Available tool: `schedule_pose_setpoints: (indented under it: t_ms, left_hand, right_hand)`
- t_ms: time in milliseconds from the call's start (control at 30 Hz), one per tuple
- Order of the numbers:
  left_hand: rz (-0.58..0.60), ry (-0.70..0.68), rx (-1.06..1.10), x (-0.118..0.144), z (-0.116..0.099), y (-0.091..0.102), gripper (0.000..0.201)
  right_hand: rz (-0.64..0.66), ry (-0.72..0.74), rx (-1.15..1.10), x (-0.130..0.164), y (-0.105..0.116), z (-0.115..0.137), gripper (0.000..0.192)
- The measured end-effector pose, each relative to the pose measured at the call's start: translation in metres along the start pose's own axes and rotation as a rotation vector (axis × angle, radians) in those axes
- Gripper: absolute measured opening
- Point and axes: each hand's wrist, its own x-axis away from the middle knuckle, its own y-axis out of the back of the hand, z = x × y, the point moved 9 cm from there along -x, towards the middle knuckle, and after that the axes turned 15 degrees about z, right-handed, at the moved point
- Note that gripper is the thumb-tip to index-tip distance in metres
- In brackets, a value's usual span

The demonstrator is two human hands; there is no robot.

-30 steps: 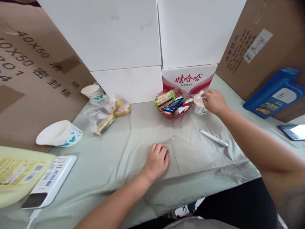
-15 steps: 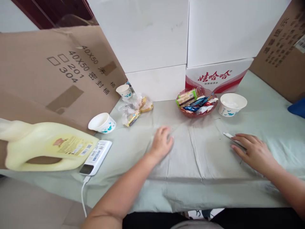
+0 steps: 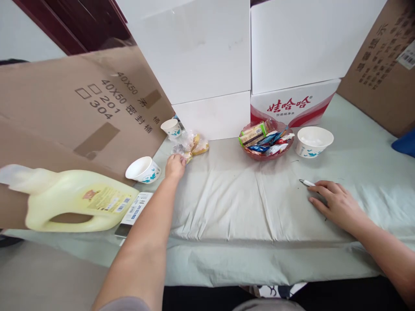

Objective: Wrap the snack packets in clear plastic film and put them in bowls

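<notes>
My left hand reaches far forward on the left, its fingers curled on the near end of a clear plastic wrapper of yellow-packaged snacks. The hand hides that end of the wrapper. On the right, my right hand rests low on the cloth with its fingers closed over a white pen. The pen's pointed end sticks out past the fingertips toward the left; the rest is under the hand.
A pink bowl of packaged snacks and a paper bowl stand at the back. To the left are another paper bowl, a paper cup, a yellow jug and a white power bank. Cardboard boxes wall the cloth-covered table.
My left hand has moved from the middle of the table forward and left onto the wrapped snacks. The right hand stays at the pen. The view has shifted slightly.
</notes>
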Motion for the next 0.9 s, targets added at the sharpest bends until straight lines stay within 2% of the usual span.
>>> schedule_pose_setpoints:
  t_ms: [100, 200, 267, 300, 400, 467, 500, 600, 633, 667, 767, 900]
  left_hand:
    - [-0.059, 0.023, 0.028, 0.001, 0.002, 0.002, 0.017]
    - [-0.133, 0.033, 0.051, 0.012, -0.002, 0.004, 0.039]
    - [-0.136, 0.012, 0.047, 0.021, -0.008, 0.000, 0.055]
    - [-0.122, -0.001, 0.038, 0.025, -0.011, -0.003, 0.056]
    - [-0.096, 0.013, 0.004, 0.037, -0.012, -0.009, 0.042]
    - [-0.105, 0.092, -0.023, 0.043, -0.004, -0.007, 0.033]
    - [-0.087, 0.131, -0.036, 0.044, 0.000, -0.007, 0.035]
    - [0.057, 0.170, -0.099, 0.043, 0.008, -0.009, 0.074]
    - [0.105, 0.158, -0.132, 0.042, 0.009, -0.009, 0.079]
    - [0.142, 0.146, -0.168, 0.042, 0.008, -0.009, 0.078]
    - [0.200, 0.112, -0.271, 0.049, 0.003, -0.006, 0.059]
    - [0.114, 0.021, -0.315, 0.077, -0.016, -0.002, 0.048]
  right_hand:
    - [0.013, -0.001, -0.001, 0.000, 0.000, -0.002, 0.044]
    - [0.018, 0.013, -0.007, -0.001, 0.001, 0.001, 0.044]
    - [0.018, 0.020, -0.016, 0.000, 0.002, 0.002, 0.043]
    - [0.019, 0.023, -0.022, 0.000, 0.002, 0.002, 0.043]
    - [0.017, 0.030, -0.039, 0.003, 0.003, 0.002, 0.043]
    - [0.018, 0.037, -0.048, 0.004, 0.003, 0.002, 0.044]
    - [0.018, 0.040, -0.052, 0.004, 0.002, 0.001, 0.044]
    - [0.023, 0.047, -0.056, 0.004, 0.002, 0.000, 0.043]
    - [0.026, 0.048, -0.057, 0.004, 0.002, 0.000, 0.043]
    - [0.028, 0.047, -0.058, 0.004, 0.001, -0.001, 0.042]
    - [0.033, 0.045, -0.064, 0.003, 0.000, -0.002, 0.042]
    - [0.047, 0.046, -0.058, 0.004, -0.001, -0.001, 0.043]
